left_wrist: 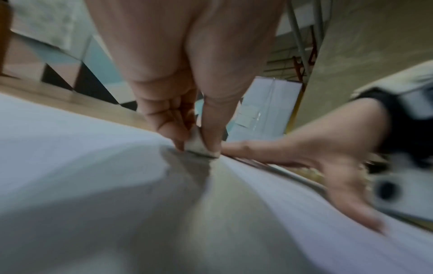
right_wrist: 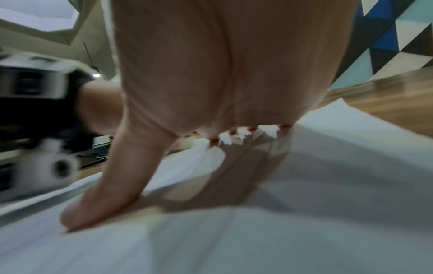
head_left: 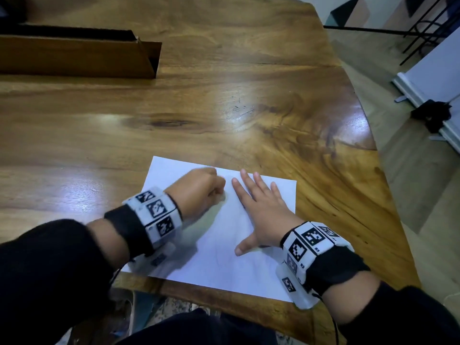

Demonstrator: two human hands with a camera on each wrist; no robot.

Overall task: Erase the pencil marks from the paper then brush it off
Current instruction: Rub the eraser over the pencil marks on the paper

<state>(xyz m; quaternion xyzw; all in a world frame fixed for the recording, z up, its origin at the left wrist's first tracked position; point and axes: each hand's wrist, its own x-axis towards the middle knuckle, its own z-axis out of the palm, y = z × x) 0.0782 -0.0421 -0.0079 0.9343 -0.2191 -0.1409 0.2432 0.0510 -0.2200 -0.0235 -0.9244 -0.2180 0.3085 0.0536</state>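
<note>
I'm looking at the broad polished wooden counter (head_left: 224,100); the white sheet of paper (head_left: 216,257) lies flat at lower centre of the head view, near the counter's near edge. My right hand (head_left: 261,215) is spread flat on the right half of the sheet, fingers straight, thumb out, pinning it down. My left hand (head_left: 199,190) sits just left of it, its grip pinching a small white eraser (left_wrist: 198,146) against the sheet near its upper edge. Any pencil marks are too faint and blurred for me to make out. My advice: short strokes away from the pinning hand, light pressure so the sheet won't buckle, then sweep the crumbs off.
</note>
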